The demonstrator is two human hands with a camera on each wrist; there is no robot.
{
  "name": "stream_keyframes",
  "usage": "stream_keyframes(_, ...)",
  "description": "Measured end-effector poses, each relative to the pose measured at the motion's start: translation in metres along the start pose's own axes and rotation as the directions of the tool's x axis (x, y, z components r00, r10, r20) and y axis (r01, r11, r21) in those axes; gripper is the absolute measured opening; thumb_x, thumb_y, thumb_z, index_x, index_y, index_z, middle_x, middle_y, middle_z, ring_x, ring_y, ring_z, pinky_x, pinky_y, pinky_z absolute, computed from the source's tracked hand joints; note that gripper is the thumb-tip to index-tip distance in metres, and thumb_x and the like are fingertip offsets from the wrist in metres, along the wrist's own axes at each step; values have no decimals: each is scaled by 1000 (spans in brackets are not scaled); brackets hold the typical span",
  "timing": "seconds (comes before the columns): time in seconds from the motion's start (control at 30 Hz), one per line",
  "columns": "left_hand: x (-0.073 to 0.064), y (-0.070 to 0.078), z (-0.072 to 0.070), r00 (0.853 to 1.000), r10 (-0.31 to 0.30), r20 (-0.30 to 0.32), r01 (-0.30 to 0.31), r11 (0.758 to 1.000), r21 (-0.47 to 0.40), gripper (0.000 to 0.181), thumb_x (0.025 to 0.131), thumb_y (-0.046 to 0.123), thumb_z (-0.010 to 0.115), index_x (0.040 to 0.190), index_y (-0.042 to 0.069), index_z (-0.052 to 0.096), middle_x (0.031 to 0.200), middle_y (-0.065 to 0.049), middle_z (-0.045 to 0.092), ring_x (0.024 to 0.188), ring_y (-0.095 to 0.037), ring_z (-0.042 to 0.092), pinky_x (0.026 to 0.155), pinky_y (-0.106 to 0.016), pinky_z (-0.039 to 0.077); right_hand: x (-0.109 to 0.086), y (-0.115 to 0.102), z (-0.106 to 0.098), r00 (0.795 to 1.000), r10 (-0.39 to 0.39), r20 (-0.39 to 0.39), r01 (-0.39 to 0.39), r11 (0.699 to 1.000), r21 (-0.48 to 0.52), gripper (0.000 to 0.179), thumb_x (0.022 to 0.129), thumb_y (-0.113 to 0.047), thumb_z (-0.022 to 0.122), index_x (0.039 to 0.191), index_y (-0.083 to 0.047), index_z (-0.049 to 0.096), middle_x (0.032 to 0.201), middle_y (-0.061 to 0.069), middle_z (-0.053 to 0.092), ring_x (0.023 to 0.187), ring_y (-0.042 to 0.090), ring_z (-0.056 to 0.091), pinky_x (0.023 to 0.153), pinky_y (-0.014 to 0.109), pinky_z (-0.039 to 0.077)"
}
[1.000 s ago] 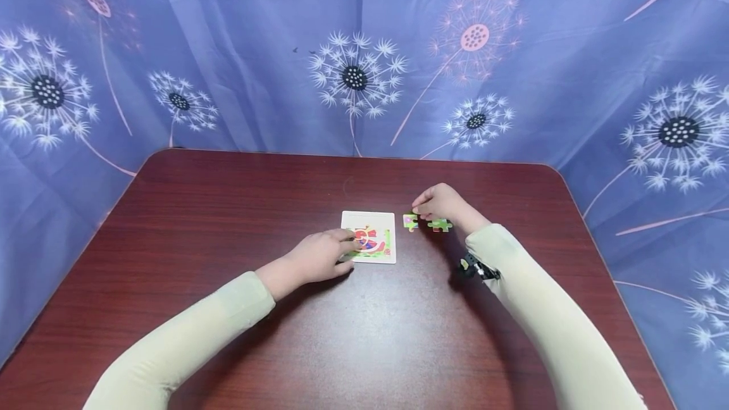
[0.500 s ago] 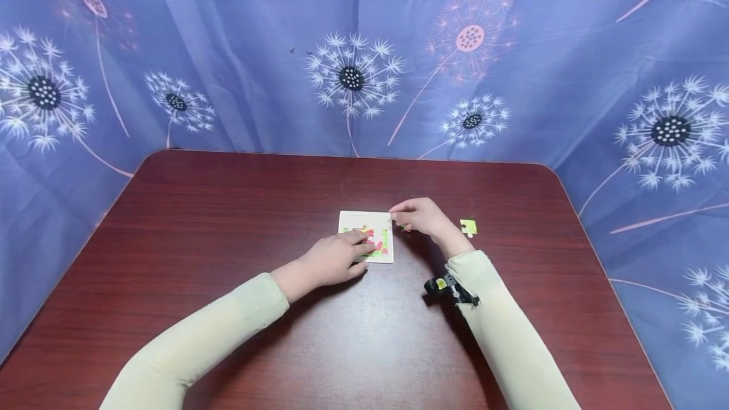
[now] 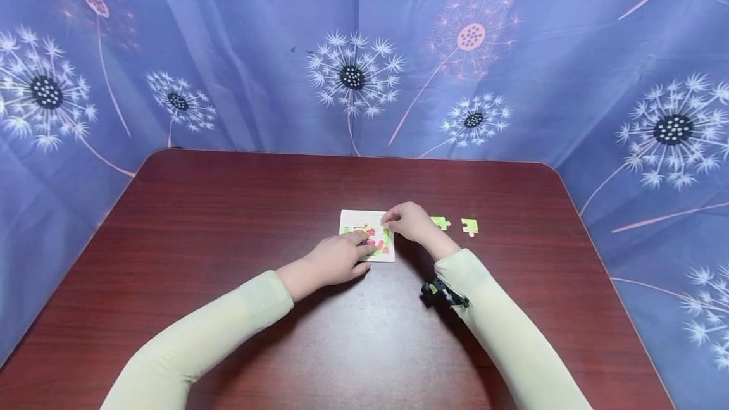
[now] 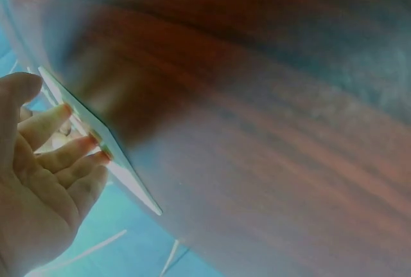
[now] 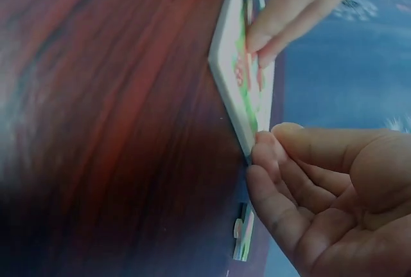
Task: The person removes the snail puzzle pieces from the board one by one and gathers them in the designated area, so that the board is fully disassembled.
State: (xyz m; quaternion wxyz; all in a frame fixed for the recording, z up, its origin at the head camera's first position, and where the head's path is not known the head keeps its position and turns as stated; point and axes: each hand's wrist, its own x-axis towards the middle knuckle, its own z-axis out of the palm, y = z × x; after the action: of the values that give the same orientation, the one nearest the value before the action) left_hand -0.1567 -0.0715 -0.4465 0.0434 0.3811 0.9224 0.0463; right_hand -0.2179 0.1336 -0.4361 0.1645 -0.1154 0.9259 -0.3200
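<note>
A square puzzle board [image 3: 355,215] with a white frame and a red, blue and green picture lies flat on the table. My left hand [image 3: 337,259] rests on its lower left part, fingers spread across the picture and covering some of it. At the board's upper right corner my right hand [image 3: 411,223] brings thumb and fingers together in a pinch on a small puzzle piece, which the fingers almost wholly hide. In the right wrist view, the right fingertips [image 5: 264,141] are right at the board's [image 5: 225,90] corner, below the left hand [image 5: 302,7].
Two loose green puzzle pieces lie right of the board: one [image 3: 440,223] partly behind the right hand, another [image 3: 469,226] farther right. The dark red wooden table [image 3: 228,207] ends at a blue dandelion-print curtain [image 3: 256,68]. A black wrist device [image 3: 444,293] sits at the right sleeve.
My right hand has moved left from beside the loose pieces to the board's corner. The pink-and-green piece beside the board is out of sight. My left hand has slid right over the board.
</note>
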Motion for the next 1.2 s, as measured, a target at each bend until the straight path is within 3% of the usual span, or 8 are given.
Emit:
stream_keyframes(0.07, 0, 0, 0, 1000, -2, 10, 2, 1000, 1, 42, 98, 33, 64, 135, 13, 68, 140, -14, 64, 135, -30, 60, 104, -44, 56, 2, -1, 0, 1000, 15, 17, -14, 1000, -18, 20, 96, -11, 65, 107, -2, 78, 111, 14, 79, 95, 21, 67, 83, 31, 53)
stream_keyframes(0.3, -1, 0, 2, 1000, 7, 0, -7, 1000, 13, 41, 98, 31, 64, 135, 13, 68, 141, -15, 64, 135, -30, 61, 102, -44, 57, 6, 0, -3, 997, 41, 61, -42, 999, 14, 16, 94, -8, 67, 104, -1, 78, 98, 13, 78, 74, 12, 60, 66, 21, 45)
stream_keyframes(0.7, 1, 2, 0, 1000, -13, 12, 13, 1000, -12, 41, 97, 28, 65, 135, 12, 68, 143, -16, 63, 136, -34, 60, 101, -47, 58, 11, 0, -3, 994, 86, 71, -89, 995, 38, 16, 91, -5, 68, 102, 0, 78, 78, 1, 71, 68, 7, 53, 63, 19, 42)
stream_keyframes(1.2, -3, 5, 1, 999, -39, -24, 39, 999, -3, 40, 95, 25, 66, 133, 15, 69, 147, -16, 61, 134, -34, 61, 89, -48, 62, 11, -4, -2, 996, 64, 55, -64, 998, -13, 15, 86, -4, 71, 99, -2, 79, 83, 5, 76, 70, 8, 55, 66, 18, 44)
